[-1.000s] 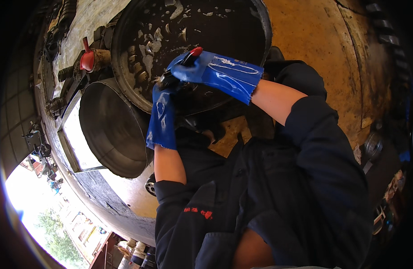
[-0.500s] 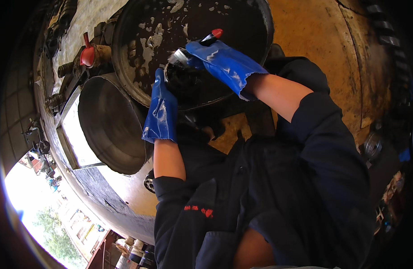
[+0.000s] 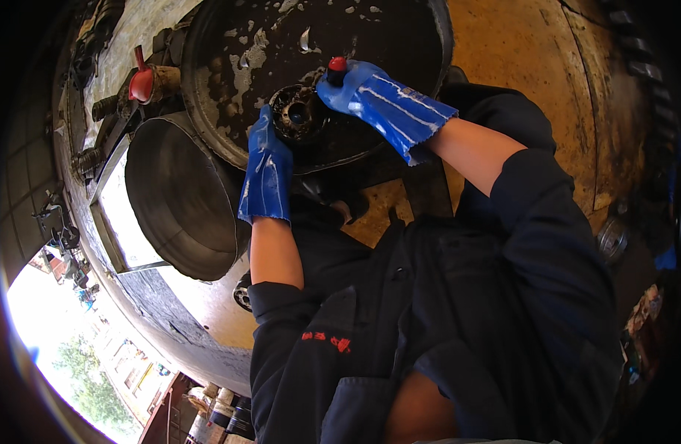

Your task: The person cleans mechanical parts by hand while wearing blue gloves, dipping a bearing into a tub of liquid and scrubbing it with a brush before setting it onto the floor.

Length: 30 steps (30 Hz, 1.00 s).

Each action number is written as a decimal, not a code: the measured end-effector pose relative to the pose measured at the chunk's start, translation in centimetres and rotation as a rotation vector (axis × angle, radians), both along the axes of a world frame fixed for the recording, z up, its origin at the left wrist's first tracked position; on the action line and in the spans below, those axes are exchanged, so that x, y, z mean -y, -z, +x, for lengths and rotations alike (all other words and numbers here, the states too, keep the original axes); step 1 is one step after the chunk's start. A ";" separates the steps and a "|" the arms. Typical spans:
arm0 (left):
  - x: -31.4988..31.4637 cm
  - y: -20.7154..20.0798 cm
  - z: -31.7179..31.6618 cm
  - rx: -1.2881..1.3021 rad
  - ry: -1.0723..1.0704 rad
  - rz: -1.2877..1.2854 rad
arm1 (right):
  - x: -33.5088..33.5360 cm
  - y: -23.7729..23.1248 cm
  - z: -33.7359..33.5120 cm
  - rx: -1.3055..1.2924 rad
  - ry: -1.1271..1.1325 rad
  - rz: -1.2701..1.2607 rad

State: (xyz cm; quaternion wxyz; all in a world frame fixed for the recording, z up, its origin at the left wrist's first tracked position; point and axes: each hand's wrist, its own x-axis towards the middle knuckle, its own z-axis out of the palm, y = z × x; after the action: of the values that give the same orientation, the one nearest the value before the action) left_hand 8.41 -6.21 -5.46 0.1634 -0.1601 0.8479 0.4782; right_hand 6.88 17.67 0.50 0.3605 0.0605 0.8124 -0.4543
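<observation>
Blue rubber gloves cover both of my hands. My left hand [image 3: 265, 159] grips the near left rim of a round, dark metal part [image 3: 299, 118] with a hole in its middle, held over a wide basin [image 3: 244, 157] of dark liquid. In my right hand [image 3: 355, 87] is a brush [image 3: 336, 70] with a red-and-black handle; the fingers wrap round it just right of the metal part. Its bristles are mostly hidden now, at the far side of the part. Whitish foam patches [image 3: 253, 59] float on the liquid.
An empty-looking dark drum [image 3: 185, 200] stands left of the basin. Beyond it are a red funnel-shaped piece [image 3: 140, 83] and cylindrical metal parts [image 3: 89, 163]. Yellowish stained floor [image 3: 533, 89] lies to the right. A ring-shaped metal part [image 3: 243, 292] sits beside my left forearm.
My right hand has turned the brush so its handle points more upright, and moved slightly right and down. The metal part now shows its open face and centre hole.
</observation>
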 end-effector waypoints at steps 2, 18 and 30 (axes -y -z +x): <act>-0.6 -0.9 0.0 -0.099 0.346 -0.522 | -1.0 -3.7 0.6 0.024 0.079 -0.107; -3.6 -3.7 -1.1 -0.017 -0.124 0.148 | -0.6 3.8 0.9 -0.811 -0.377 0.120; -6.5 -7.5 0.0 -0.079 0.013 -0.300 | -0.2 1.3 -1.9 -0.005 -0.068 0.020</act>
State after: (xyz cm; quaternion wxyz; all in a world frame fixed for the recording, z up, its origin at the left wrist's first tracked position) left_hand 8.43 0.34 2.06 0.1071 -0.1582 0.9167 0.3509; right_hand 4.96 17.90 -0.84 0.3731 0.0351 0.8193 -0.4339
